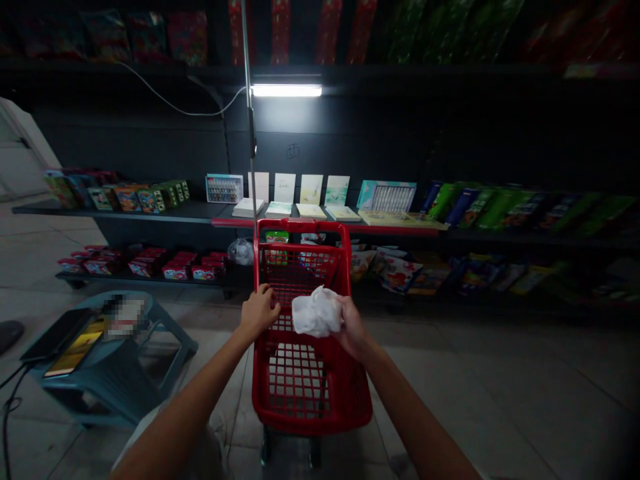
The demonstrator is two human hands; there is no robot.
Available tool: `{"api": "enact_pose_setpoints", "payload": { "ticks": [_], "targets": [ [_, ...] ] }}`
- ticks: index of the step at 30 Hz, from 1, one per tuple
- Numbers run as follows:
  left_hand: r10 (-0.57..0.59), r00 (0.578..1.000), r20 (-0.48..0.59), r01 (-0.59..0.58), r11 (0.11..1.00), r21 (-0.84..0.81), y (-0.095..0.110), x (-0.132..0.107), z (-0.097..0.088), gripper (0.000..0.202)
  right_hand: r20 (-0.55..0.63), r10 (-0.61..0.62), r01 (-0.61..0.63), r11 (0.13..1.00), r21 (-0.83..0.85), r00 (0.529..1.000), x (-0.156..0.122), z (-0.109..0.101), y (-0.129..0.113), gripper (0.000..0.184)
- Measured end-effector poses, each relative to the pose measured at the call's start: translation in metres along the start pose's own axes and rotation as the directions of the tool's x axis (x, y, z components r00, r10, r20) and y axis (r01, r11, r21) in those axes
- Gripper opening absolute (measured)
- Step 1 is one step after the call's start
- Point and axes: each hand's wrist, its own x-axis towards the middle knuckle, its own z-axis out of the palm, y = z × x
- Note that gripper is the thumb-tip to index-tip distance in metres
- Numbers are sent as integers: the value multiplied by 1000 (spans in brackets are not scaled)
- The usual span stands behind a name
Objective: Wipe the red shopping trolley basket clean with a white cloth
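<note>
White cloth (315, 312): crumpled, located above the basket of the red shopping cart (345, 393), near the middle of the head view. The right hand (351, 328) retains it at its right edge, with the fingers closed on the fabric. The left hand (260, 309) is positioned at the left side of the cart, just beside the frame, with the fingers partly curled; whether they grip the frame cannot be told.

The cart stands upright on the tiled floor (470, 393), its handle end facing the shelf unit. Its walls are formed as an open grid.

A blue stool (117, 373) stands left of the cart. It supports a dark device (56, 335) and a phone with a yellow screen (75, 350), lying side by side.

On the middle shelf, four upright booklets (311, 189) stand behind flat stacks. Green and blue packs (480, 207) are arranged to the right, small boxes (137, 198) to the left. The lower shelf carries red packs (147, 261) at left. A lit tube lamp (287, 91) is mounted above the booklets.
</note>
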Motion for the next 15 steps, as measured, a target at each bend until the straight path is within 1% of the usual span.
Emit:
{"api": "enact_pose_setpoints", "payload": {
  "ticks": [2, 3, 4, 5, 6, 8, 9, 10, 11, 12, 13, 14, 15],
  "targets": [
    [-14, 1000, -18, 13, 1000, -28, 2, -4, -1, 27, 178, 84, -98, 993, 73, 980, 10, 20, 6, 30],
    [-17, 1000, -15, 17, 999, -34, 3, -6, -2, 29, 229, 104, -127, 988, 91, 968, 16, 31, 12, 28],
    [-18, 1000, -5, 18, 999, -36, 4, -7, -2, 31, 248, 111, -140, 985, 101, 962, 24, 41, 19, 27],
    [-19, 1000, 10, 19, 999, -35, 4, -8, -3, 33, 230, 109, -136, 985, 104, 967, 33, 51, 25, 27],
    [-20, 1000, 23, 20, 999, -33, 5, -9, -3, 37, 176, 91, -111, 988, 109, 980, 42, 59, 31, 29],
    [-27, 999, 35, 28, 999, -30, 5, -9, -3, 47, 4, 3, -4, 996, 85, 1000, 63, 72, 35, 35],
    [-34, 999, 31, 35, 999, -29, 5, -9, -3, 52, -97, -72, 75, 997, 26, 993, 73, 77, 32, 39],
    [-39, 999, 25, 40, 999, -27, 6, -9, -3, 54, -193, -169, 157, 985, -75, 967, 84, 81, 27, 42],
    [-39, 999, 21, 40, 999, -23, 6, -9, -3, 56, -264, -291, 237, 947, -218, 920, 95, 84, 20, 44],
    [-35, 999, 19, 35, 999, -18, 6, -9, -3, 55, -306, -420, 300, 879, -371, 854, 106, 88, 12, 44],
    [-28, 999, 19, 28, 1000, -13, 6, -10, -2, 54, -299, -543, 355, 788, -503, 784, 116, 90, 4, 44],
    [-18, 1000, 17, 18, 1000, -8, 5, -10, -2, 52, -252, -646, 399, 684, -611, 720, 126, 93, -1, 43],
    [-8, 1000, 14, 8, 1000, -2, 5, -11, -2, 50, -174, -718, 438, 578, -688, 674, 136, 95, -4, 41]
  ]
}}
